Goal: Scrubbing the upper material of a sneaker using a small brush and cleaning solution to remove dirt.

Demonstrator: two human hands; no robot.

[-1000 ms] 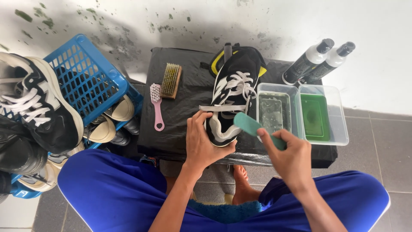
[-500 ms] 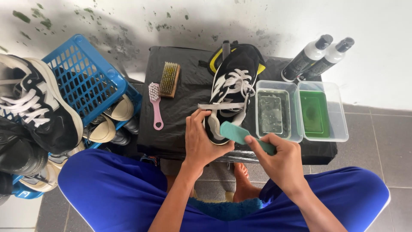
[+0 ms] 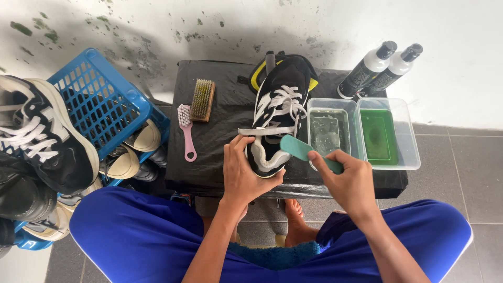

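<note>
- A low table point(image 3: 220, 173) draped in black plastic sheeting stands against a stained white wall point(image 3: 157, 26), on a grey tiled floor point(image 3: 456, 173).
- The left hand point(image 3: 243, 175) wraps around the heel of a black-and-white sneaker point(image 3: 277, 120); its fingers point(image 3: 236, 149) curl closed over the near side and the thumb presses under the sole edge, so the shoe is firmly gripped.
- The sneaker runs away from those fingers towards the wall, toe far, laces up, resting on the sheeting.
- The right hand point(image 3: 348, 183) grips a teal brush point(image 3: 301, 149) by its handle, fingers closed around it; the brush head sits just beside the left fingertips, at the shoe's side. Whether the bristles actually touch the shoe is hard to tell.
- Just beyond the right fingers stand two clear tubs: one with soapy water point(image 3: 330, 131), one with green liquid point(image 3: 387, 131); behind them lie two spray bottles point(image 3: 380, 68).
- Left of the left fingers lie a pink brush point(image 3: 186, 131) and a wooden brush point(image 3: 203, 99).
- Farther left, a blue basket point(image 3: 99, 105) and piled shoes point(image 3: 42, 147).
</note>
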